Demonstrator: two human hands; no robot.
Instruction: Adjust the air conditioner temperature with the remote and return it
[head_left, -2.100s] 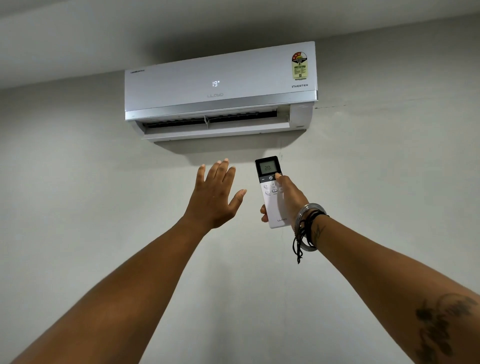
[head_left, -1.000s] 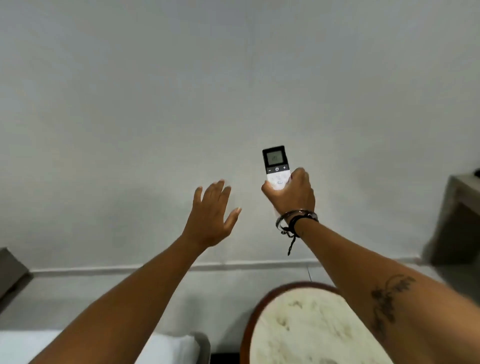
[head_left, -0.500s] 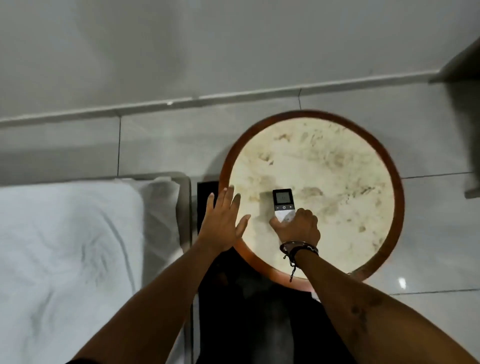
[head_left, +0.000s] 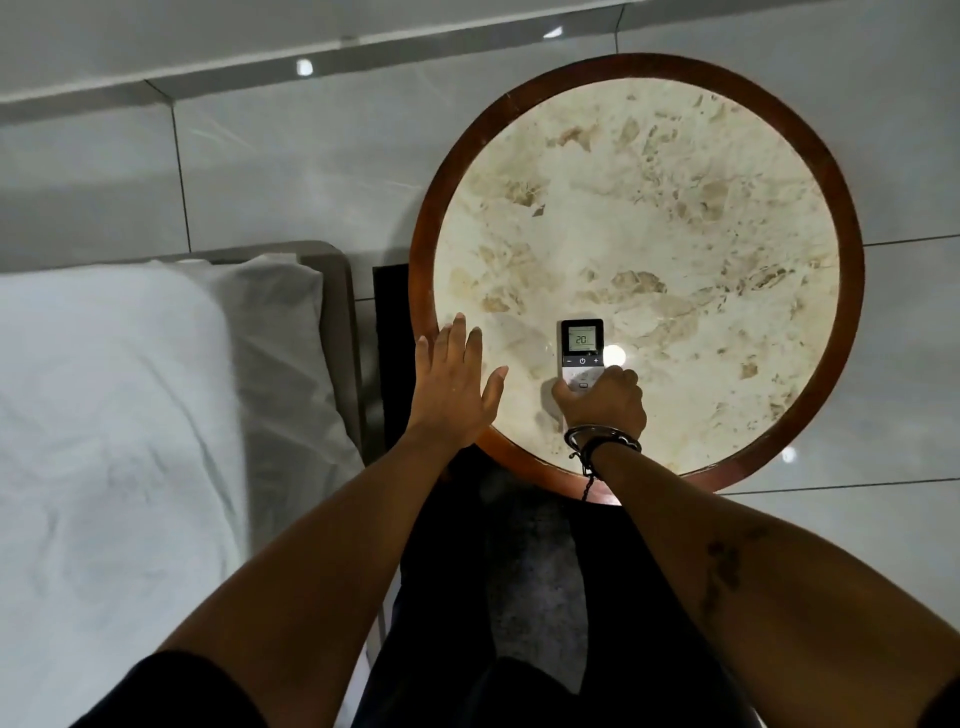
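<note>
The white remote (head_left: 582, 347) has a dark top with a lit screen reading 20. It is low over or on the near part of a round marble table top (head_left: 649, 197) with a brown wooden rim. My right hand (head_left: 602, 402), with bracelets on the wrist, is shut on the remote's lower half. My left hand (head_left: 454, 387) is flat and open, fingers apart, over the table's near-left rim, holding nothing. The air conditioner is out of view.
A bed with white sheets (head_left: 114, 415) and a grey frame lies to the left, close to the table. Glossy grey floor tiles (head_left: 909, 364) surround the table, and a wall skirting (head_left: 260, 57) runs along the top. My dark-clothed legs stand just before the table.
My view swung from the air conditioner on the wall down to the table. My right hand brought the remote down to the marble top; the left hand came down alongside, still open.
</note>
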